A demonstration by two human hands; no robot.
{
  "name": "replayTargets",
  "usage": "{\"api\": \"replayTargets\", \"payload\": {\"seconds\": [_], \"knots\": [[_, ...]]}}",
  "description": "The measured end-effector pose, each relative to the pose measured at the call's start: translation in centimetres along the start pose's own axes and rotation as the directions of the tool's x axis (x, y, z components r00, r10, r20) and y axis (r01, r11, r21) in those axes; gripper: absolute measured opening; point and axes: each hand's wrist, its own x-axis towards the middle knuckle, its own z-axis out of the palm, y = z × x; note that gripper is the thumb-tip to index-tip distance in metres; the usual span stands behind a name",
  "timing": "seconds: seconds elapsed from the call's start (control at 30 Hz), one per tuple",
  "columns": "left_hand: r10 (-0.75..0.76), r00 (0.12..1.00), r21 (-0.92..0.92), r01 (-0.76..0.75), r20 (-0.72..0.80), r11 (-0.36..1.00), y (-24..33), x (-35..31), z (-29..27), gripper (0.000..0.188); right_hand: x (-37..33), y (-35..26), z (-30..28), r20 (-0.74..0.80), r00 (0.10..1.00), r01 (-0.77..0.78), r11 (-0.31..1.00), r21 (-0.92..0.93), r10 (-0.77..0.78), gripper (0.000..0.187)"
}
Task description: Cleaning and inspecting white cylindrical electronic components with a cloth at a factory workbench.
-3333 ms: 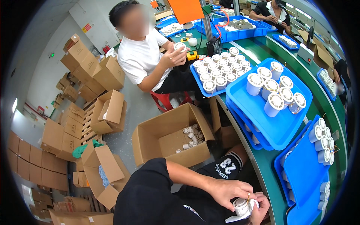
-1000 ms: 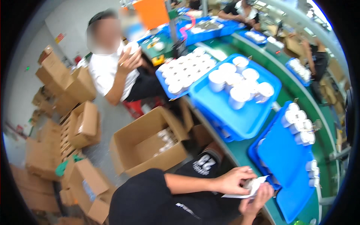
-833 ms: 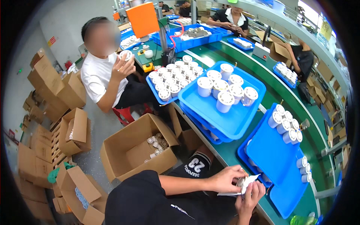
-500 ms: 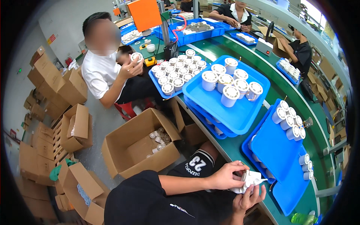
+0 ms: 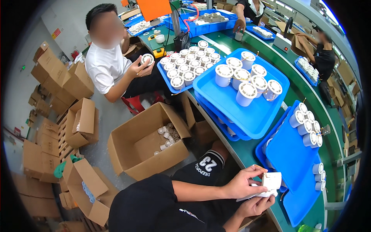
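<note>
Close to the table edge at lower right, a white cylindrical housing [image 5: 272, 181] with a thin brownish wire is held between my two hands. My left hand [image 5: 245, 183] closes on it from the left, thumb and fingers near the wire end. Under it, my right hand [image 5: 256, 205] is closed around a crumpled white cloth [image 5: 266, 194] that presses against the housing's lower side. The fingers partly hide where cloth and housing meet. Beside my hands on the right, a blue tray [image 5: 288, 160] carries several similar white housings [image 5: 310, 138] along its far side.
A stack of blue trays [image 5: 266, 123] with white housings stands on the green table [image 5: 247, 149]. Left of it, another tray holds rows of housings [image 5: 189, 63]. An open cardboard box [image 5: 135, 145] with small white parts sits on the floor. A co-worker in white [image 5: 106, 65] holds a round part.
The housing in my hands has turned, its smooth side now showing more, and the cloth sits lower beneath it. Across the table, a co-worker's arm has reached down to a part.
</note>
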Motion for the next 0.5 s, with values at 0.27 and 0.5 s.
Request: {"api": "replayTargets", "payload": {"seconds": [0.27, 0.5], "knots": [[0.032, 0.999, -0.056, -0.031, 0.016, 0.998, -0.9, 0.8, 1.0, 0.056, 1.2, -1.0, 1.7, 0.047, 0.835, -0.501, 0.721, 0.479, 0.549, 0.042], [-0.053, 0.991, -0.053, 0.06, 0.123, 0.997, -0.4, 0.1, 0.6, 0.06, 2.9, -0.8, 1.4, 0.467, 0.58, -0.638, 0.015, 0.77, 0.668, 0.056]]}}
